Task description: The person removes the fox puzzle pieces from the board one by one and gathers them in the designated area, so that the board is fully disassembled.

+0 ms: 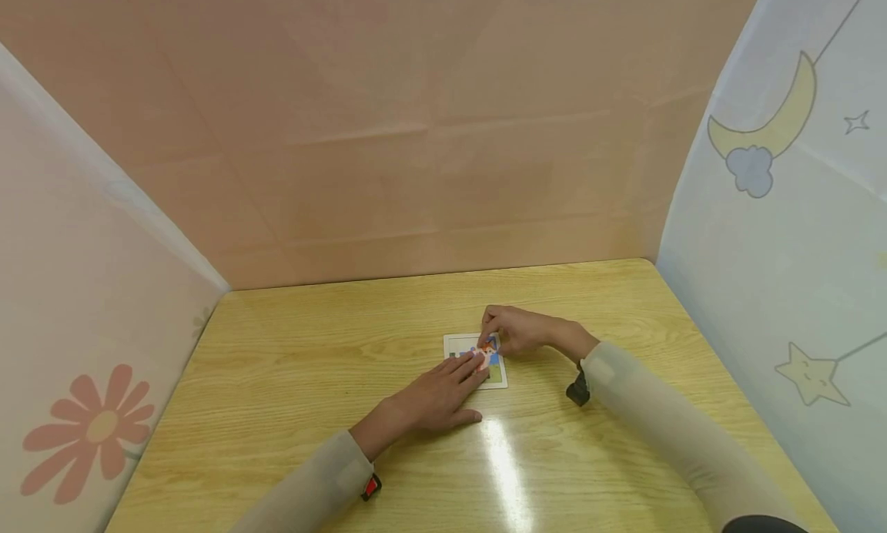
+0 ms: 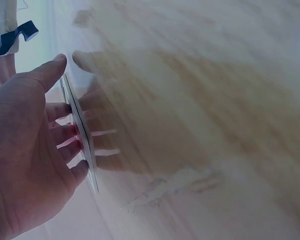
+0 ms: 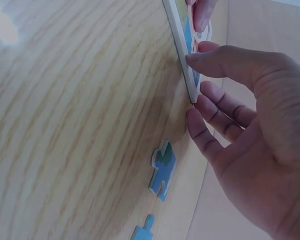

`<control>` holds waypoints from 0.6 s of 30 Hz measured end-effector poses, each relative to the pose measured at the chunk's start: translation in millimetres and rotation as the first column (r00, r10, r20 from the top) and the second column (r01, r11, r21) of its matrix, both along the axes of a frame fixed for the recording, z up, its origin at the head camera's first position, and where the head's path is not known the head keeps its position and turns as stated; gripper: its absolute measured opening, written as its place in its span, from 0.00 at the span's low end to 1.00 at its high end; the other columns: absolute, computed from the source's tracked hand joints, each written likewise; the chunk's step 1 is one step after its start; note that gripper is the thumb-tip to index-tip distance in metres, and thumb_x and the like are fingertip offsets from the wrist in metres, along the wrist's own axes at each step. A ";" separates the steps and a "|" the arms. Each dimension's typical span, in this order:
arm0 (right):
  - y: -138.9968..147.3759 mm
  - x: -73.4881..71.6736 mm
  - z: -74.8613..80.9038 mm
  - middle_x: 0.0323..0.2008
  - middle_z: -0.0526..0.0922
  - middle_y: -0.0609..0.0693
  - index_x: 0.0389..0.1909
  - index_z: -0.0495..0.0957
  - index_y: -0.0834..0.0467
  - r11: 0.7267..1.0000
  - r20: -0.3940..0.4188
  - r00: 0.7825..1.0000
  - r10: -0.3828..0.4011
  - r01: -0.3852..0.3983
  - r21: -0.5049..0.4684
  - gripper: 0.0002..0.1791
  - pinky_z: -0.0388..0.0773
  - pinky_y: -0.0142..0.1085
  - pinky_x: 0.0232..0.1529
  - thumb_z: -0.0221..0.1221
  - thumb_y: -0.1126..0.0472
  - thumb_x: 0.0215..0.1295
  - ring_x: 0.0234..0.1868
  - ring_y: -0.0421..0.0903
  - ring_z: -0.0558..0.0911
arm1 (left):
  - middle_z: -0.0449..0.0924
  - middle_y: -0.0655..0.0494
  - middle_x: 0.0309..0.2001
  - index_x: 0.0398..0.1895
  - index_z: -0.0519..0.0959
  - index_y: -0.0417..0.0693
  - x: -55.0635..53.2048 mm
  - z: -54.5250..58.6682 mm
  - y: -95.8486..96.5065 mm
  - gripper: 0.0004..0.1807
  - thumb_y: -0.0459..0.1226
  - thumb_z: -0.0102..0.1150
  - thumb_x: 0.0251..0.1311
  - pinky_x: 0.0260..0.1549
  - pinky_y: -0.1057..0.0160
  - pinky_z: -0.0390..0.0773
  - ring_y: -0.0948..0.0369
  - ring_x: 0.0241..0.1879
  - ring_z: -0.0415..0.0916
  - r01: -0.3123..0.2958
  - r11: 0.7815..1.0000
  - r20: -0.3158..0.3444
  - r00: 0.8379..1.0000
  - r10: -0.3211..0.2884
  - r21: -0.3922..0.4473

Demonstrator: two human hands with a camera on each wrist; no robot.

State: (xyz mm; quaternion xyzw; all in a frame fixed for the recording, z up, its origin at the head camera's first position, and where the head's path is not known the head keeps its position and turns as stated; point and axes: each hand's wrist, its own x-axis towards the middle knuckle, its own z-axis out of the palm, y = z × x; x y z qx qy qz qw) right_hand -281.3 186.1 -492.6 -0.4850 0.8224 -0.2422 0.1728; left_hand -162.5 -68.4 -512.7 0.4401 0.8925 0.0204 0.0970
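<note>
Left hand (image 1: 438, 398) lies straight-fingered on the puzzle board (image 1: 504, 380), at seven o'clock, I judge to steady it against the table (image 1: 312, 340) for the right hand (image 1: 521, 330), bent-fingered at one o'clock, whose grip, if any, I cannot tell.

Below centre frame, your left hand (image 1: 443, 394) rests its fingertips on a white-framed jigsaw puzzle (image 1: 463, 344); your right hand (image 1: 517, 330) grips its upper-right corner.

Wood-grain table (image 1: 291, 340), peach backdrop (image 1: 430, 132), red flower (image 1: 102, 425) on left sheet (image 1: 69, 209), yellow moon (image 1: 788, 121) and star (image 1: 812, 374) on right sheet (image 1: 762, 286)
</note>
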 end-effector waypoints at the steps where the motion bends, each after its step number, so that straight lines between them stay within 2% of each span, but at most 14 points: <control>1: -0.1 -0.2 -0.7 0.50 0.80 0.51 0.51 0.90 0.56 1.000 -0.002 1.000 -0.002 0.002 -0.001 0.19 0.81 0.47 0.53 0.71 0.74 0.61 0.52 0.50 0.78 | 0.44 0.48 0.87 0.87 0.52 0.49 0.2 -0.1 -0.2 0.43 0.62 0.45 0.80 0.82 0.52 0.53 0.53 0.86 0.42 0.002 1.000 -0.002 1.000 -0.002 0.004; 11: -2.5 -1.4 -4.3 0.48 0.78 0.52 0.48 0.89 0.57 1.000 -0.019 1.000 -0.004 0.004 -0.018 0.21 0.79 0.49 0.55 0.68 0.77 0.55 0.50 0.51 0.78 | 0.43 0.49 0.87 0.87 0.50 0.49 0.9 -1.5 -0.2 0.44 0.62 0.44 0.80 0.82 0.53 0.50 0.53 0.86 0.41 0.005 1.000 -0.020 1.000 -0.005 -0.005; 18: -3.9 -1.9 -5.2 0.46 0.80 0.51 0.46 0.89 0.56 1.000 -0.006 1.000 -0.011 0.011 -0.022 0.20 0.80 0.45 0.56 0.68 0.77 0.55 0.49 0.49 0.80 | 0.42 0.49 0.87 0.87 0.50 0.49 1.2 -0.8 0.6 0.44 0.62 0.44 0.80 0.82 0.52 0.51 0.53 0.86 0.39 -0.001 1.000 0.002 1.000 0.001 -0.006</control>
